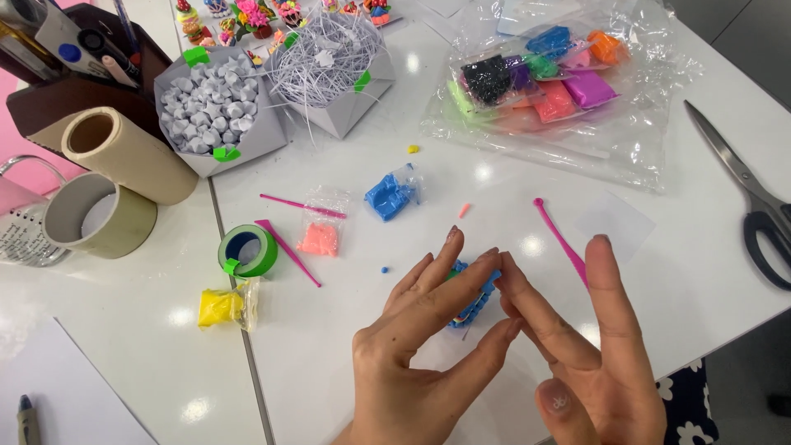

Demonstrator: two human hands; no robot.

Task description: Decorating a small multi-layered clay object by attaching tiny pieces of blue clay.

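White table (684,247): near its front edge my left hand (420,346) and right hand (577,346) pinch one blue clay piece (482,298), seemingly multicoloured; three pink tools (560,239) lie around.

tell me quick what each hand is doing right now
Left hand: fingers pinching the small blue clay piece.
Right hand: fingertips on the same piece, index finger raised.

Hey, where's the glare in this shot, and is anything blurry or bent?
Head view: overhead lights leave bright round glare spots on the glossy white table, and the clear plastic bag of clay packets shines in streaks; the left hand and right hand look sharp around the blue clay piece; the scissors near the right edge look stretched by the wide lens.
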